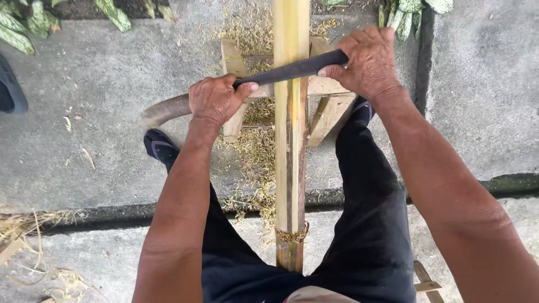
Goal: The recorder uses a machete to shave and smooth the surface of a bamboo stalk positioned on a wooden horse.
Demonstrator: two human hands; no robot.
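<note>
One long yellow-green bamboo pole (291,140) runs straight away from body, between both hands, resting on wooden stand (325,106). Dark curved blade (292,70) lies crosswise on pole. Left hand (216,101) clenched on wooden handle (165,110); right hand (365,62) grips blade's far end.

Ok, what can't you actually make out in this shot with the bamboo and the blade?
Head view only:
- Bamboo pole: top cut off by the frame edge, bottom hidden behind the legs.
- Dark blade: its end covered by the right hand.
- Handle: mostly hidden under the left hand.
- Wooden stand: middle hidden by the pole.
</note>
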